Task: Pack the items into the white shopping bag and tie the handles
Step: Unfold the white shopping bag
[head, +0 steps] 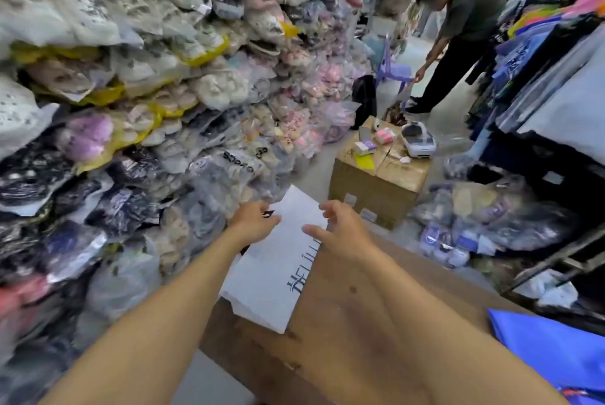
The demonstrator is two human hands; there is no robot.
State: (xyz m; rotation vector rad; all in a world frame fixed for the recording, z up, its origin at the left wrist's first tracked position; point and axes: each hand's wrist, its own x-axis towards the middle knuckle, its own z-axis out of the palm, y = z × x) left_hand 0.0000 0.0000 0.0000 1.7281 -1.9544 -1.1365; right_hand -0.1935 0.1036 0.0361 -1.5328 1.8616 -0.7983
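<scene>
Opening step: the white shopping bag [275, 260] lies flat and folded on the brown tabletop [343, 323], running from 6 o'clock toward 12 o'clock of frame centre, its far end overhanging the tabletop's far edge. The left hand [253, 221] rests on the bag's far left corner, fingers curled down onto a small black mark there; whether they pinch the film cannot be told. The right hand [340, 228] hovers at the far right edge, fingers spread and released, holding nothing. No items are inside yet, by the look of it. The next move likely calls for separating the two layers at the mouth and finding the handles, which are not visible. The bag is smooth, opaque, unwrinkled, with dark printed lettering along its right side. Packaged goods [147, 77] are stacked from 9 to 12 o'clock.
</scene>
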